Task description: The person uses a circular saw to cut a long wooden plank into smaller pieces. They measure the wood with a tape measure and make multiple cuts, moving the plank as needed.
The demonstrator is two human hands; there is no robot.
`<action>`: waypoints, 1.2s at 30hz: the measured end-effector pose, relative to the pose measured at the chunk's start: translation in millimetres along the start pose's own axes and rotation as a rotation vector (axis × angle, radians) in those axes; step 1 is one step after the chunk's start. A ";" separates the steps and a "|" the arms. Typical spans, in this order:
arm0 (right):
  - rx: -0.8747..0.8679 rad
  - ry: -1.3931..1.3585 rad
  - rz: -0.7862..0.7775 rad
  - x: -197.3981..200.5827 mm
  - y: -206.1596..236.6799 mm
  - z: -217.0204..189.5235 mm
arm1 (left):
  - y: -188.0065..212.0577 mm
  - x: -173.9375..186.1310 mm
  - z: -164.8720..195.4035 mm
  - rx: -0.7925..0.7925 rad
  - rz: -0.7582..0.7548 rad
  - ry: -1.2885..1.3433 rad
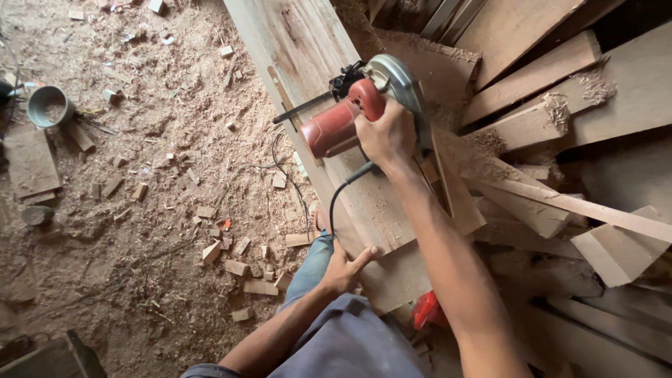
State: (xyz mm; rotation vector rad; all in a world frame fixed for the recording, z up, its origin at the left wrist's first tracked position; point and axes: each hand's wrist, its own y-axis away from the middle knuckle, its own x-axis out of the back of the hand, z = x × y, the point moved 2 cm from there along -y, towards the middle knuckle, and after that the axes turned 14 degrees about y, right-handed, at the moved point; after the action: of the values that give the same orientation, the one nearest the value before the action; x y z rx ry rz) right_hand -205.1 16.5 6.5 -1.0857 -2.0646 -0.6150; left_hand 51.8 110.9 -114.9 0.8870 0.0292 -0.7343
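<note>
Head view: circular saw (364,105) resting on a long wooden plank (318,63).
The right hand (385,136) has its grip wrapped tight around the saw's handle, steering it along the board; the left hand (345,269) lies spread, thumb out, on the plank's near end, apparently steadying it. Its power cord (341,192) trails toward the person; offcuts and sawdust cover the floor (140,210).
</note>
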 end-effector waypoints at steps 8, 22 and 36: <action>-0.028 0.019 0.012 -10.3 -20.1 -12.5 | -0.8 -2.3 -2.1 -0.041 0.025 -0.039; -0.018 0.022 -0.005 -27.1 -56.9 -35.5 | -2.6 8.3 31.3 -0.477 0.237 -0.481; -0.075 0.060 -0.002 -53.7 -101.8 -52.0 | -14.2 0.9 49.2 -0.219 0.015 -0.487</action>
State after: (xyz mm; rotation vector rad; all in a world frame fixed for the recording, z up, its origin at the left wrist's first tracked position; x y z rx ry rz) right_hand -250.5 -100.1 -10.3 -1.0945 -2.0052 -0.7219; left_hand 30.9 69.5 -93.2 0.4832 -0.3235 -0.8984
